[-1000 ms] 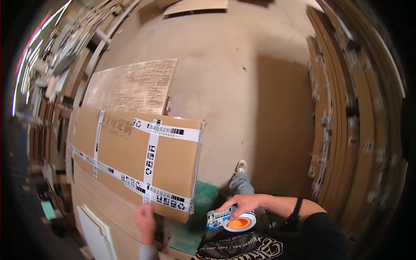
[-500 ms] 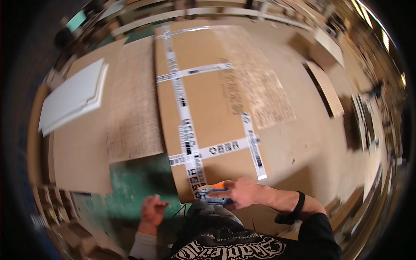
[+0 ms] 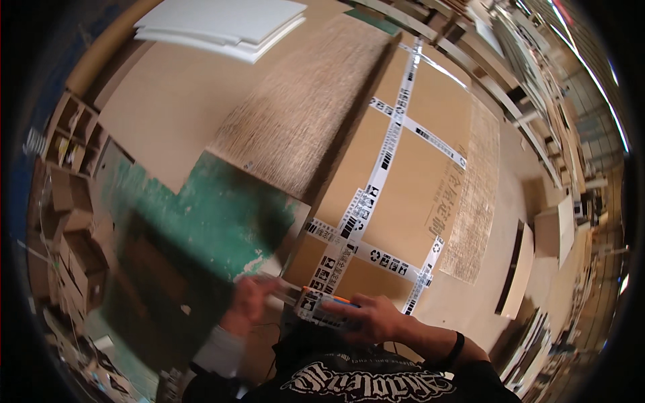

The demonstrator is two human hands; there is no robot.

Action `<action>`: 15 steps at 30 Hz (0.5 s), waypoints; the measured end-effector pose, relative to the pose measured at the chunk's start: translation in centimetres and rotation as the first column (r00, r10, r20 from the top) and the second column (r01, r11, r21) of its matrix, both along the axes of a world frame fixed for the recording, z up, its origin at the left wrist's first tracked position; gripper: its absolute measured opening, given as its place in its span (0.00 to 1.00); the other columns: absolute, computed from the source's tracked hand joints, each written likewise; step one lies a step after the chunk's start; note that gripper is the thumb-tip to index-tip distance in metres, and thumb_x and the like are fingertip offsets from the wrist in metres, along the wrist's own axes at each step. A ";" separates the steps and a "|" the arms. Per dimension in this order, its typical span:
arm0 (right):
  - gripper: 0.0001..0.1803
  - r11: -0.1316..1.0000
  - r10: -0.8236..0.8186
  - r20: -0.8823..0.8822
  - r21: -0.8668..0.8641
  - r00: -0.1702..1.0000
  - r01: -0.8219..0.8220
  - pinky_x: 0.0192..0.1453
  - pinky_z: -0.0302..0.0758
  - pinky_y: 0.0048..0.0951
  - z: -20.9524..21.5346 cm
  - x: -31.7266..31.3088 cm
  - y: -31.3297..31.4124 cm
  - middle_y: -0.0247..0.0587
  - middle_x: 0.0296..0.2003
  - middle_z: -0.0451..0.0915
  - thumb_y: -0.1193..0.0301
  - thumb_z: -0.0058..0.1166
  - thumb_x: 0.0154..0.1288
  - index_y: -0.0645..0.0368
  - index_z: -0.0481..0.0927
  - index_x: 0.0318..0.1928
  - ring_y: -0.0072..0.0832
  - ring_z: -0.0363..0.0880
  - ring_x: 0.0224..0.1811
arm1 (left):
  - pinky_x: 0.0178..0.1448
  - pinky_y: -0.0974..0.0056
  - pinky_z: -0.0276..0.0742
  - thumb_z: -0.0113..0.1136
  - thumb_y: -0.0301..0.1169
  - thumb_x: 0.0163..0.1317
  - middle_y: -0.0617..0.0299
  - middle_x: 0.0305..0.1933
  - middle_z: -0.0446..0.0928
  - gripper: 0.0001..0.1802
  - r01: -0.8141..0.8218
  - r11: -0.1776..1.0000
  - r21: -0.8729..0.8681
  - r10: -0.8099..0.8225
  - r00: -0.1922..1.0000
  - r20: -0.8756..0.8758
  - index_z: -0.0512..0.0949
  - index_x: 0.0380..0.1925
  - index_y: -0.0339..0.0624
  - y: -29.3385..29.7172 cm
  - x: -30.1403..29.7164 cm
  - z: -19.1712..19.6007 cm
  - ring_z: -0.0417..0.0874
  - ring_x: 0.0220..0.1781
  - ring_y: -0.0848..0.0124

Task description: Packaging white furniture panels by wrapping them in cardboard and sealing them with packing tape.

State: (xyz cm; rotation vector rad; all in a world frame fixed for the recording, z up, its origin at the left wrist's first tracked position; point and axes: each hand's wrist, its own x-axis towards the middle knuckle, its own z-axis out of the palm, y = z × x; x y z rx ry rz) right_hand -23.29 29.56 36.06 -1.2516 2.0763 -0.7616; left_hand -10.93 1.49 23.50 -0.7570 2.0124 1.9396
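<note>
Worn green floor (image 3: 201, 218) shows left of one long taped carton (image 3: 416, 174), which two streaky brown panels (image 3: 295, 107) flank, and one compartmented box (image 3: 76, 139) at far left holds small items (image 3: 67, 153) too blurred to name. At the carton's near end, the right hand (image 3: 376, 318) grips one tape dispenser (image 3: 319, 305); the left hand (image 3: 248, 303) blurs just beside it, its grasp impossible to tell.

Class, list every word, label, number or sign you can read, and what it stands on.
Wording described, not quoted:
White tape: recycling arrows, pictograms, bars; smallest characters blurred.
Carton: dark printed characters.
Black shirt: large pale ornate lettering; the smaller line above is blurred.
</note>
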 end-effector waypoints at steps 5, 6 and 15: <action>0.38 0.960 -0.027 0.063 0.278 0.998 0.009 0.33 0.81 0.45 0.3 -1.0 1.4 0.52 0.39 0.79 0.57 0.65 0.52 0.33 0.69 0.67 0.51 0.83 0.35 | 0.46 0.63 0.78 0.61 0.36 0.65 0.56 0.38 0.83 0.15 -0.402 0.897 0.182 0.379 0.914 0.147 0.81 0.41 0.33 -7.0 -1.1 -12.3 0.82 0.39 0.67; 0.38 0.955 -0.019 0.062 0.297 0.998 0.000 0.33 0.81 0.45 0.2 -1.0 1.8 0.52 0.39 0.79 0.57 0.65 0.52 0.33 0.69 0.67 0.51 0.83 0.35 | 0.50 0.60 0.79 0.60 0.34 0.66 0.53 0.42 0.82 0.16 -0.367 0.920 0.137 0.337 0.920 0.201 0.78 0.45 0.32 -6.2 -1.4 -15.5 0.83 0.42 0.64; 0.38 0.991 0.011 0.014 0.131 1.000 -0.012 0.32 0.81 0.44 -0.5 -0.2 2.3 0.52 0.36 0.79 0.61 0.67 0.51 0.37 0.72 0.65 0.49 0.83 0.32 | 0.65 0.53 0.72 0.59 0.50 0.64 0.51 0.63 0.74 0.33 -0.113 0.954 0.279 0.060 0.979 0.193 0.72 0.60 0.37 14.8 -1.6 -24.8 0.75 0.63 0.56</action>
